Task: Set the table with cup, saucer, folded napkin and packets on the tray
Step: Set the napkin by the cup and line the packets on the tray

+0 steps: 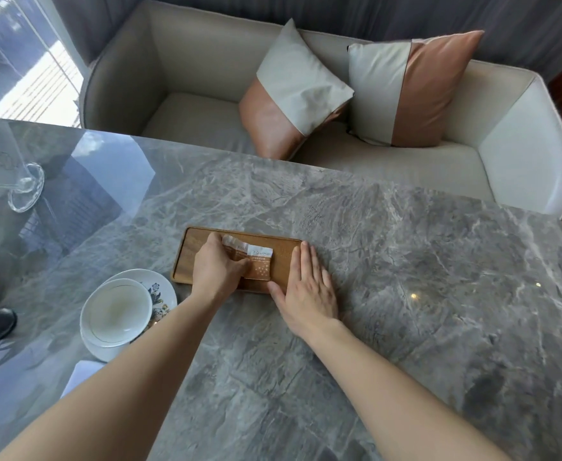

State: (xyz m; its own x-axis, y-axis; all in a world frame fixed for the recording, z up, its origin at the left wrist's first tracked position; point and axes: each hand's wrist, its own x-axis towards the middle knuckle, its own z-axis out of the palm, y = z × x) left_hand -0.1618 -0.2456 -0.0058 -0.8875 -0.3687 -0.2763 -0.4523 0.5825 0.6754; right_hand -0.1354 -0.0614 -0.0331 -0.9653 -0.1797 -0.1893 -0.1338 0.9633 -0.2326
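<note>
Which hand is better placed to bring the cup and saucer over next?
Left. The cup on its saucer sits just left of the left hand, beside the tray. The right hand lies flat at the tray's far right end.

— What does the person wear on the arms?

— Nothing that shows. Both forearms are bare from the lower edge of the view up to the wrists, with no sleeve or cuff.

— Any watch, bracelet or ring?

— None shows on the left hand (218, 269) or the right hand (307, 289). The wrists are plain, and the fingers carry no bands.

— Gloves?

— No, both hands are bare. The nails of the right hand look short and unpainted; those of the left cannot be made out.

— Any marks on the arms?

— They look smooth and unmarked.
</note>
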